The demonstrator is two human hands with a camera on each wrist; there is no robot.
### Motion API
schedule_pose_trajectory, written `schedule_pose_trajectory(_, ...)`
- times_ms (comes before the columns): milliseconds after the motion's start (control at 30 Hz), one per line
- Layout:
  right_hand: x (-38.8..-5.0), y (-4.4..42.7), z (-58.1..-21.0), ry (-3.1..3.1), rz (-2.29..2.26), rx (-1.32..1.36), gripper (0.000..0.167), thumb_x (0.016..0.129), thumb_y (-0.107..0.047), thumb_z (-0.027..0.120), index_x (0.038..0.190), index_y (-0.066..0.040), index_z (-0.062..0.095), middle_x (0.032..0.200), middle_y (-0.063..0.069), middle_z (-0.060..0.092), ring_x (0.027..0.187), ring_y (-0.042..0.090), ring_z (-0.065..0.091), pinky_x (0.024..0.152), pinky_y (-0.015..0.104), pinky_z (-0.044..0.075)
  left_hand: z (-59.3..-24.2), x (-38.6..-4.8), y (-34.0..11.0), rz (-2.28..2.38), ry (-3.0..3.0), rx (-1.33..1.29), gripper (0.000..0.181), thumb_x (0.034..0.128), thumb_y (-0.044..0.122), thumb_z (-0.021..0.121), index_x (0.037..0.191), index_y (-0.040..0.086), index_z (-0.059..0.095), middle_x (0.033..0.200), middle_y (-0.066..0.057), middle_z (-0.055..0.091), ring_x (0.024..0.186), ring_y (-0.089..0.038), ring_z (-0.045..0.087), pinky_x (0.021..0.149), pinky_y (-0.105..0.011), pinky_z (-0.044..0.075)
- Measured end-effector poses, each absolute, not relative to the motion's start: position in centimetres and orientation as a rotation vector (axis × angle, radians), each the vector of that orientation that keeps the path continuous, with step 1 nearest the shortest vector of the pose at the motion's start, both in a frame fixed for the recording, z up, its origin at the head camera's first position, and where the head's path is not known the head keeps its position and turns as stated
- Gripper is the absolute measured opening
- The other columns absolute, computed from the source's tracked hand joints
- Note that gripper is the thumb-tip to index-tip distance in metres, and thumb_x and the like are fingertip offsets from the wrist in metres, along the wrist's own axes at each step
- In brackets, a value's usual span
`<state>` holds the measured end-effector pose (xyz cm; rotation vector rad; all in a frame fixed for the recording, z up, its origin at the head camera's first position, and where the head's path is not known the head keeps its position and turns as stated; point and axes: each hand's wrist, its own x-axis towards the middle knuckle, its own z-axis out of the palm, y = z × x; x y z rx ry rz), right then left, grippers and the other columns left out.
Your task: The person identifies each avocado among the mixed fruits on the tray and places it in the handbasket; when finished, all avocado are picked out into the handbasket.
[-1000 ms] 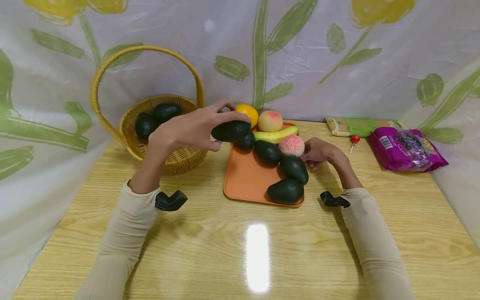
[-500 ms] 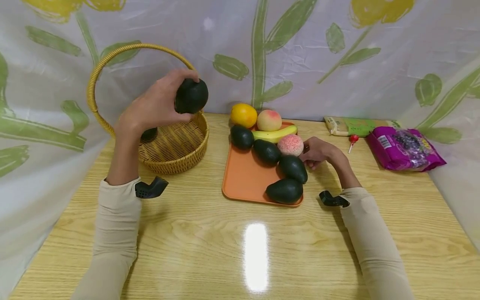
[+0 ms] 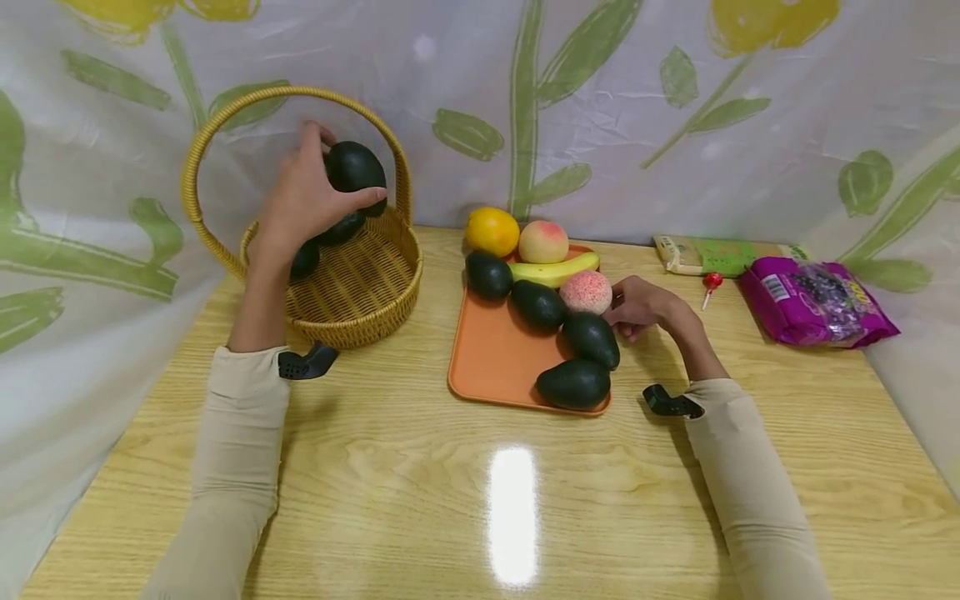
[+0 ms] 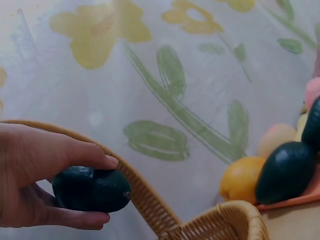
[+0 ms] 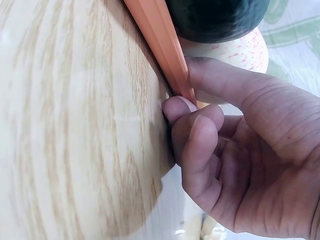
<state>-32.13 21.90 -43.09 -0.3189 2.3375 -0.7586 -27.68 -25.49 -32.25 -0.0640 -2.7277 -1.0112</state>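
Note:
My left hand [image 3: 300, 196] holds a dark green avocado [image 3: 356, 171] above the wicker basket [image 3: 356, 333], under its arched handle. In the left wrist view the thumb and fingers grip this avocado [image 4: 92, 189] from both sides. Inside the basket two more avocados [image 3: 341, 229] are partly hidden by the hand. My right hand [image 3: 637, 304] is at the right edge of the orange tray [image 3: 495, 346]; in the right wrist view it pinches the tray's rim [image 5: 165, 45], fingers curled below. Several avocados [image 3: 573, 384], a banana [image 3: 555, 271] and a speckled pink peach [image 3: 586, 292] lie on the tray.
At the tray's far end are an orange [image 3: 492, 232] and a paler peach [image 3: 543, 242]. To the right lie a red lollipop [image 3: 712, 282], a green-and-tan packet [image 3: 727, 254] and a purple bag [image 3: 813, 300]. A flower-printed sheet [image 3: 465, 67] hangs behind the table.
My left hand has carried the avocado from above the tray's far left corner leftward to over the basket. The right hand has stayed at the tray's edge.

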Motion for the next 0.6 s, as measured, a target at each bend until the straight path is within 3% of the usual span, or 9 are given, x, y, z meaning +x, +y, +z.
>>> schedule_pose_trajectory(200, -32.1, 21.9, -43.1, 2.350, -0.753, -0.317, 0.029, 0.099, -0.016, 0.067, 0.116, 0.007, 0.059, 0.071, 0.001, 0.063, 0.056, 0.008, 0.060, 0.057, 0.025, 0.058, -34.0, -29.2, -25.7, -0.982, -2.903, -0.057, 0.098, 0.0881, 0.059, 0.074, 0.151, -0.002, 0.030, 0.143, -0.036, 0.048, 0.119, -0.052, 0.060, 0.102, -0.061, 0.050)
schedule_pose_trajectory(433, -32.2, 21.9, -43.2, 2.334, -0.759, -0.310, 0.030, 0.099, -0.016, 0.067, 0.117, 0.007, 0.059, 0.071, 0.000, 0.064, 0.056, 0.008, 0.060, 0.056, 0.024, 0.058, -36.2, -30.6, -24.8, -0.756, -3.112, -0.027, 0.115, 0.0927, 0.053, 0.074, 0.165, -0.004, 0.005, 0.166, -0.038, 0.020, 0.141, -0.058, 0.042, 0.112, -0.067, 0.043)
schedule_pose_trajectory(600, -32.4, 22.0, -43.2, 2.332, -0.756, -0.303, 0.029, 0.099, -0.015, 0.067, 0.116, 0.007, 0.059, 0.071, 0.000, 0.064, 0.056, 0.008, 0.060, 0.057, 0.024, 0.058, -37.4, -31.0, -23.8, -0.592, -3.142, -0.047, 0.106, 0.0898, 0.045, 0.081, 0.162, -0.004, 0.022, 0.158, -0.037, 0.037, 0.137, -0.059, 0.046, 0.108, -0.068, 0.046)
